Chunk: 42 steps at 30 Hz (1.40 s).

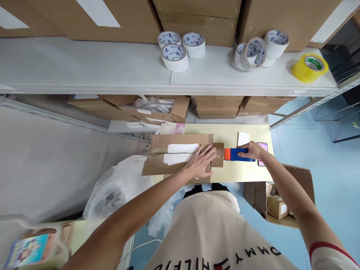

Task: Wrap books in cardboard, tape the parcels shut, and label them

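My left hand (201, 161) lies flat with its fingers spread over the right edge of an opened cardboard carton (157, 165). White paper slips (182, 148) rest inside that carton. My left fingertips touch a small brown cardboard box (218, 162), which has a shiny, tape-like patch on top. Right beside this box is a blue tape dispenser (234, 154) with an orange end. My right hand (251, 150) is closed around the dispenser's far part. Close to that hand are a phone (263, 162) with a lit pink screen and a white card (243, 138).
The pale yellow table (263, 174) stands below a grey shelf (112, 67) carrying white tape rolls (174, 58) and a yellow tape roll (309, 68). An open carton (300, 176) with small boxes sits at the right. Clear plastic bags (120, 180) bulge at the left.
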Available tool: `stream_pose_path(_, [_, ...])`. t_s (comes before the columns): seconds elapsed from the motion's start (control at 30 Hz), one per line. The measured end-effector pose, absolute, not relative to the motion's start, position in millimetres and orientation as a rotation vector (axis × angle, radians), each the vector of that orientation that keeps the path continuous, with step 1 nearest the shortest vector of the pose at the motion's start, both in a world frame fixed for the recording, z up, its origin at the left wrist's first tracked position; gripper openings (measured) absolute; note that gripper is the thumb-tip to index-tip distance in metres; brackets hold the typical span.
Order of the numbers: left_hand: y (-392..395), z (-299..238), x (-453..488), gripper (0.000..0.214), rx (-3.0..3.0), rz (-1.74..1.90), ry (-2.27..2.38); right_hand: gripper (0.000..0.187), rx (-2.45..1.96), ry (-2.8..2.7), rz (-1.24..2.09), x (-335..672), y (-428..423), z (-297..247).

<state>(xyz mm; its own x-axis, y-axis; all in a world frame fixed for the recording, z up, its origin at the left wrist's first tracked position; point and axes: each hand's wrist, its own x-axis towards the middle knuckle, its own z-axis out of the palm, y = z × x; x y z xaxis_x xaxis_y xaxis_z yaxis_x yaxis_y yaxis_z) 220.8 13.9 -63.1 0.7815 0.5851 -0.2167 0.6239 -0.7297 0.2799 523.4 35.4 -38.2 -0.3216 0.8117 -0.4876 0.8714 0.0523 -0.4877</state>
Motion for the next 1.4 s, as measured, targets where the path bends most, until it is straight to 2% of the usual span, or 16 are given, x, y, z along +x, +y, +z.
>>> stream_pose_path(0.17, [18.2,-59.7,235.8,0.078,2.743,-0.149,0.807,0.035,1.828,2.047,-0.611,433.4,32.0,-24.4])
stream_pose_path(0.3, [23.9,-62.1,233.5,0.077,2.725,-0.116,0.805,0.025,1.731,2.09,-0.532,394.3,26.7,-25.4])
stream_pose_path(0.37, [25.9,-64.8,229.6,0.08,2.71,-0.103,0.806,0.032,1.818,2.095,-0.499,403.3,17.6,-27.7])
stream_pose_path(0.5, [23.9,-67.7,217.4,0.101,2.643,-0.064,0.814,0.053,2.342,1.934,-0.4,449.2,-13.8,-39.3])
stream_pose_path(0.57, [19.0,-65.8,204.5,0.103,2.594,-0.008,0.917,0.052,2.512,1.855,-0.436,468.7,-33.2,-53.5])
stream_pose_path(0.73, [-1.6,-54.7,143.0,0.08,2.314,0.273,1.619,0.06,2.626,1.889,-0.509,479.1,-79.2,-107.8])
stream_pose_path(0.83, [-13.4,-55.1,96.2,0.081,1.919,0.491,2.037,0.06,2.541,1.946,-0.508,470.2,-99.7,-137.8])
stream_pose_path(0.9, [-18.6,-62.8,68.0,0.085,1.572,0.624,2.154,0.059,2.498,1.901,-0.574,464.3,-110.4,-152.7])
stream_pose_path(1.03, [-23.6,-87.4,33.0,0.077,0.924,0.941,1.872,0.064,2.461,1.833,-0.709,456.7,-127.1,-169.3])
stream_pose_path(1.2, [-25.1,-101.6,28.0,0.072,0.609,1.115,1.451,0.082,2.579,1.997,-0.455,441.4,-124.2,-166.1])
stream_pose_path(1.27, [-24.2,-102.7,29.4,0.075,0.629,1.112,1.361,0.094,2.517,2.211,-0.625,426.8,-109.4,-160.6])
stream_pose_path(1.4, [-22.1,-111.8,28.4,0.085,0.652,1.063,1.311,0.12,2.272,2.523,-1.2,385.3,-71.7,-153.6])
